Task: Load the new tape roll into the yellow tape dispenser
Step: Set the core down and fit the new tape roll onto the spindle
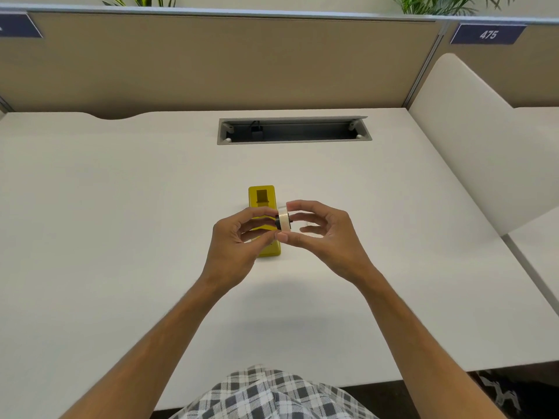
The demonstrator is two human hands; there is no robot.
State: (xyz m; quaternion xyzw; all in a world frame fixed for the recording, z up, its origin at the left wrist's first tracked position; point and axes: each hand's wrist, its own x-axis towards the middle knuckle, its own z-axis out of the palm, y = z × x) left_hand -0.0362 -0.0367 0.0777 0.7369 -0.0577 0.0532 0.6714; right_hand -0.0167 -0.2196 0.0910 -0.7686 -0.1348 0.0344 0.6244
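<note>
The yellow tape dispenser lies on the white desk, its near half hidden behind my left hand. A small whitish tape roll with a black hub is held on edge just above the dispenser's right side. My left hand pinches the hub side with its fingertips. My right hand grips the roll from the right, thumb below and index finger on top.
An open cable tray is recessed in the desk behind the dispenser. A beige partition closes the back, and a white divider stands at the right. The desk's near edge runs by my checked clothing.
</note>
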